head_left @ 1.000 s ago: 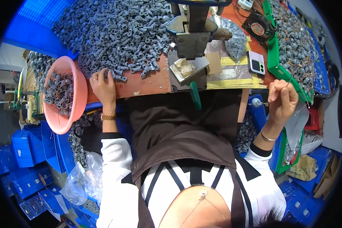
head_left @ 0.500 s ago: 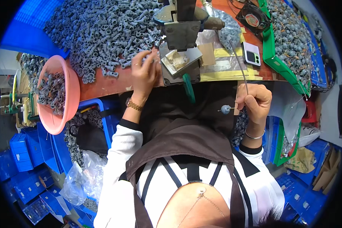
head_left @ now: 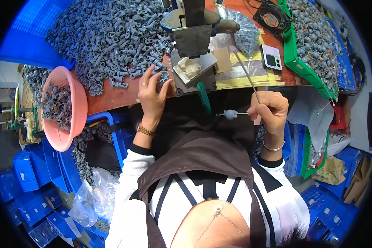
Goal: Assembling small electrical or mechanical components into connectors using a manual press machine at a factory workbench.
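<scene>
Left hand [head_left: 151, 97]: thumb and finger pinching a grey fitting [head_left: 164, 76] near the worktop [head_left: 109, 101] edge; probably light, stiff; grip its outer wall
Right hand [head_left: 271, 109]: closed on a thin rod [head_left: 248, 77]
Grey ball [head_left: 230, 115]: beside right hand, on a stem; likely smooth, slippery; hold the stem

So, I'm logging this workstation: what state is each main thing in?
Left hand: closed on grey plastic fitting
Right hand: closed on thin grey rod
Glossy blue-grey ball: threaded on thin wire
Pink round plastic basin: holding grey parts
Green plastic tray: heaped with grey balls
Black square fan: whether running, unclear
Pale rectangular phone: lying flat
</scene>
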The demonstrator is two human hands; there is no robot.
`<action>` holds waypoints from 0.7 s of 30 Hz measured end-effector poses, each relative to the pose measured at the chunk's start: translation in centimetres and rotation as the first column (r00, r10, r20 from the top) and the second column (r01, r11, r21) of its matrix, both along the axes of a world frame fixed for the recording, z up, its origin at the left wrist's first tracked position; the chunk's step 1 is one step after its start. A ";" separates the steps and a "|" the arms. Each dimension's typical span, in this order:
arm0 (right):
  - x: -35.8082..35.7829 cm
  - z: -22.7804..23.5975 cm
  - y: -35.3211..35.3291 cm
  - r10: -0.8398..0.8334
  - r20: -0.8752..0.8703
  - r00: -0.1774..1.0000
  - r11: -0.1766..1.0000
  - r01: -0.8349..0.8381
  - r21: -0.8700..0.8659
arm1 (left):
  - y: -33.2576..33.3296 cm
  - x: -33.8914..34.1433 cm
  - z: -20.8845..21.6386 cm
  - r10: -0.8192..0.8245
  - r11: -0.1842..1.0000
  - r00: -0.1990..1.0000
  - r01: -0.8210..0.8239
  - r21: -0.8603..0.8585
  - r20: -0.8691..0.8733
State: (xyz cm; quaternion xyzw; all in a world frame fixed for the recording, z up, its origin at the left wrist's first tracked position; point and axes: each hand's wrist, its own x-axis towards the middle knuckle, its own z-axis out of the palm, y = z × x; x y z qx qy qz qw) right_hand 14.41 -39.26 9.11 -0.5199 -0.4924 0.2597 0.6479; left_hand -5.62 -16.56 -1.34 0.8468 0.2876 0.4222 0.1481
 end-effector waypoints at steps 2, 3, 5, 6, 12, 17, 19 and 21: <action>0.3 -0.7 -0.4 -0.042 -0.025 0.999 0.999 0.042 0.019 | -0.9 0.9 1.0 -0.028 0.987 0.996 0.040 -0.154 0.080; 0.2 -0.7 -0.5 -0.043 -0.026 0.999 0.999 0.044 0.017 | -1.6 1.5 1.5 -0.033 0.950 0.986 0.081 -0.303 0.162; -0.2 -0.6 -0.4 -0.071 -0.009 0.997 0.994 0.070 -0.084 | -2.6 3.3 2.7 -0.108 0.968 0.975 0.148 -0.202 0.195; -0.2 -0.5 -0.3 -0.040 -0.001 0.999 0.994 0.039 -0.099 | -2.7 4.0 2.9 -0.141 0.982 0.979 0.157 -0.105 0.147; -0.1 -0.2 -0.1 -0.030 0.017 0.999 0.996 0.031 -0.089 | -3.4 7.3 1.7 -0.037 0.998 0.999 0.036 0.043 0.014; -0.1 -0.7 -0.4 -0.029 -0.005 1.000 0.997 0.029 -0.066 | -2.5 6.3 0.3 -0.091 0.989 0.996 0.091 0.113 -0.002; -0.3 -0.8 -0.1 -0.009 -0.012 1.000 0.998 0.009 -0.056 | -2.7 6.6 0.4 -0.103 0.995 0.994 0.103 0.007 0.018; -0.5 -0.7 0.4 0.041 0.033 0.999 0.999 -0.040 -0.031 | -2.7 6.7 1.1 -0.113 0.988 0.993 0.117 -0.096 0.044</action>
